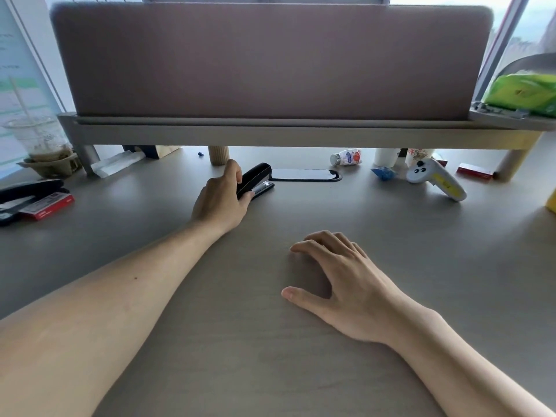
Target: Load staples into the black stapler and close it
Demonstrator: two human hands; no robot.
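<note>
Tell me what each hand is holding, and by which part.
The left hand grips the black stapler at its rear end, fingers over the top. The right hand holds nothing; it rests on the desk.

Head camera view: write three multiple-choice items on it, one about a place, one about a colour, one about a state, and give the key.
1. Where does the black stapler lie?
A. On the desk under the shelf
B. On top of the shelf
C. In the right hand

2. What colour is the flat box at the far left?
A. Blue
B. Red
C. Green

3. What is the right hand doing?
A. Gripping the stapler
B. Holding a cup
C. Resting empty on the desk

Key: 1 A, it lies on the desk below the shelf. 2 B, its top and side are red. 3 C, its fingers spread on bare desk; only the left hand grips the stapler.
</note>
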